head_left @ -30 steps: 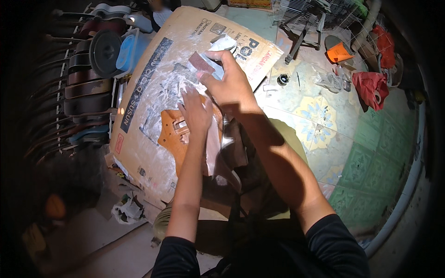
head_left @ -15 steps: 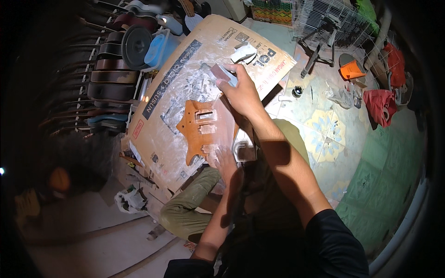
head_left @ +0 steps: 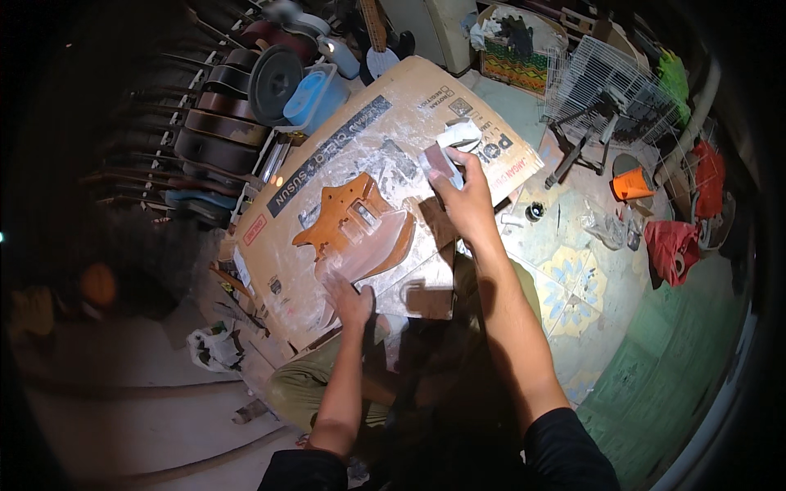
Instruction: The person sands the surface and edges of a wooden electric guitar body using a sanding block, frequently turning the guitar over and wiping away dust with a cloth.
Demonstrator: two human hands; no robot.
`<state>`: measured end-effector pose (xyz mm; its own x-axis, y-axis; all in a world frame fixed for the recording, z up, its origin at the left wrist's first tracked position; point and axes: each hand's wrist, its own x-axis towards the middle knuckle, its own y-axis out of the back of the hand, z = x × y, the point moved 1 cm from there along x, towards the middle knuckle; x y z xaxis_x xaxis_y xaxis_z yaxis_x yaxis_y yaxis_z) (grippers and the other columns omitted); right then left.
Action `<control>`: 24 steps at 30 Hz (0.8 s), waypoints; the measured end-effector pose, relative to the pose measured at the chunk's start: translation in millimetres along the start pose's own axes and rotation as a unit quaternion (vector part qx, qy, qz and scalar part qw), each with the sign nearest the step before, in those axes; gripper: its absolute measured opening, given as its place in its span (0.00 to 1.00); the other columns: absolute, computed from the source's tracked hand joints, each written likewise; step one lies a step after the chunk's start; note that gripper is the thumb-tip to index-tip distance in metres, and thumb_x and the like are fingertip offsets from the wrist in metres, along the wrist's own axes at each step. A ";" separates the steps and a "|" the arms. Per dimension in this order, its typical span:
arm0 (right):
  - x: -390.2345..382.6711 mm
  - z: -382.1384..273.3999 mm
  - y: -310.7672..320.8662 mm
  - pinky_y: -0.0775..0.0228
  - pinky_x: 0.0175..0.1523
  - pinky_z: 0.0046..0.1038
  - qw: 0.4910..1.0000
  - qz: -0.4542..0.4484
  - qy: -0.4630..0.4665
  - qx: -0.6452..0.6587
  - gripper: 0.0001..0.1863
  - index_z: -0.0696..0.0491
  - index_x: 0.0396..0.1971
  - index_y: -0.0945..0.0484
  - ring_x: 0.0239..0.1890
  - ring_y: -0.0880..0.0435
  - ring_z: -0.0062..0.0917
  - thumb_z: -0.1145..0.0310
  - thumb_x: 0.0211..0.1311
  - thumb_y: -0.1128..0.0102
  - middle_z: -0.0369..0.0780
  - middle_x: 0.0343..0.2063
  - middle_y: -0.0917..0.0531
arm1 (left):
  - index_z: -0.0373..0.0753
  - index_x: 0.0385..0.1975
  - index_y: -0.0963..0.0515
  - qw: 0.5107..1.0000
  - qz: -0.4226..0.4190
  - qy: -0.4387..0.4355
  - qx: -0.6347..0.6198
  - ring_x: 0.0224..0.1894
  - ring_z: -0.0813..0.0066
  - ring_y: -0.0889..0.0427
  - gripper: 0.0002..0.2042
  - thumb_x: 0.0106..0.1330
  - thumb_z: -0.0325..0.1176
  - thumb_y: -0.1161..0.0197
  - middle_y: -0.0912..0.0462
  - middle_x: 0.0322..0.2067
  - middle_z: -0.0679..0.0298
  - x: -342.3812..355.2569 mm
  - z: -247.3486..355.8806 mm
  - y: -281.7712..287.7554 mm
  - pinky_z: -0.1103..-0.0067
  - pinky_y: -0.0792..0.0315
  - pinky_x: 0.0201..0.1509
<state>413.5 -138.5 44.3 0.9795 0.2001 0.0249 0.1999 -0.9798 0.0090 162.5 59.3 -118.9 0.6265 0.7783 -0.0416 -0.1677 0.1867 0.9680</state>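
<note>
A brown wooden electric guitar body lies on a dusty flattened cardboard sheet, with cut-out pickup cavities facing up. Pale sanding dust coats its near side. At the body's near left end, my left hand grips it, fingers on the dusty face and thumb near the edge. My right hand is raised beyond the body, to its right, closed around a sanding block with brownish sandpaper on its face. The block is apart from the wood. A crumpled white cloth or paper lies just beyond it.
Several guitars stand in a rack at left, beside a dark round lid and a blue plastic tub. To the right are a wire cage, a black tripod, an orange object and a red cloth.
The guitar body has turned clockwise on the cardboard, with my left hand at its near end. My right hand has moved slightly right with the sanding block. The whole view has shifted.
</note>
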 end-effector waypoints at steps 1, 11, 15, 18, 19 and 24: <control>-3.9 -11.7 -3.7 0.32 0.64 0.30 0.997 -0.010 -0.034 0.073 0.25 0.57 0.60 0.27 0.56 0.21 0.31 0.70 0.66 0.32 0.47 0.52 0.18 | 0.27 0.73 0.40 0.999 0.022 0.022 -0.008 0.78 0.40 0.48 0.43 0.60 0.46 0.33 0.42 0.75 0.40 -0.6 3.8 -7.8 0.52 0.60 0.81; 6.2 -7.8 -3.2 0.33 0.65 0.32 0.997 -0.007 -0.056 0.060 0.25 0.61 0.59 0.27 0.57 0.22 0.31 0.72 0.65 0.31 0.47 0.53 0.19 | 0.28 0.74 0.45 0.963 -0.052 -0.254 -0.077 0.78 0.46 0.47 0.42 0.64 0.43 0.36 0.43 0.74 0.42 29.1 199.1 -35.0 0.53 0.55 0.80; 7.8 4.1 -8.8 0.33 0.66 0.32 0.997 -0.024 -0.046 0.064 0.25 0.62 0.60 0.27 0.58 0.22 0.31 0.72 0.65 0.32 0.47 0.54 0.19 | 0.30 0.75 0.45 0.968 0.049 -0.236 -0.067 0.78 0.48 0.45 0.41 0.68 0.47 0.37 0.43 0.75 0.46 25.6 129.8 -38.5 0.57 0.55 0.81; 9.9 5.8 -1.7 0.27 0.55 0.26 0.999 -0.027 -0.013 0.011 0.25 0.59 0.64 0.30 0.51 0.20 0.24 0.71 0.70 0.35 0.44 0.52 0.18 | 0.32 0.73 0.40 0.977 0.043 -0.135 -0.160 0.76 0.47 0.41 0.38 0.69 0.49 0.36 0.39 0.73 0.45 -3.5 46.5 -26.8 0.56 0.51 0.79; 6.9 5.3 -5.5 0.27 0.56 0.26 0.999 -0.031 -0.023 0.015 0.25 0.59 0.64 0.30 0.51 0.20 0.24 0.71 0.69 0.35 0.44 0.52 0.18 | 0.32 0.72 0.38 0.982 0.044 -0.102 -0.155 0.76 0.46 0.40 0.37 0.70 0.49 0.36 0.37 0.73 0.45 -10.1 9.5 -20.6 0.55 0.50 0.79; 2.0 4.3 -16.7 0.29 0.59 0.27 0.999 -0.042 -0.026 0.017 0.26 0.59 0.64 0.29 0.53 0.20 0.25 0.71 0.68 0.34 0.45 0.54 0.18 | 0.26 0.73 0.41 0.987 0.013 0.157 -0.016 0.78 0.41 0.48 0.40 0.74 0.56 0.45 0.43 0.75 0.41 -21.4 -114.5 21.4 0.53 0.55 0.80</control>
<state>412.2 -121.8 39.9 0.9591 0.2819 -0.0261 0.2813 -0.9593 -0.0249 58.4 115.2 -125.7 0.3561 0.9295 -0.0958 -0.2072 0.1785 0.9619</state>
